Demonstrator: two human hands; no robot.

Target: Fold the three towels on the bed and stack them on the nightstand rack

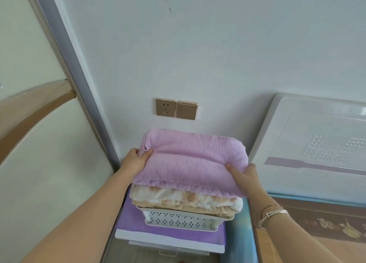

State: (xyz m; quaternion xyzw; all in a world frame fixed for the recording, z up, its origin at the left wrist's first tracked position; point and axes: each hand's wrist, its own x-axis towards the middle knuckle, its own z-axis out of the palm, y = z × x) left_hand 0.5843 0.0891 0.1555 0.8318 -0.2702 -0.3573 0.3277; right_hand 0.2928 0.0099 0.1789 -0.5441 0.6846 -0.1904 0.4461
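Tight fit from the head camera, white rack [179, 221] wedged between wall and headboard [316, 143], folded pink towel [190, 161] atop the patterned towels [184, 200], left hand [137, 159] and right hand [245, 175] both closed on its sides.

The wall [198, 54] is standing close behind the white rack [178, 221], blocking any reach from the back. The headboard [316, 139] is crowding its right side, and a grey door frame [79, 80] is narrowing the left. Space above the pink towel [190, 159] is lying open.
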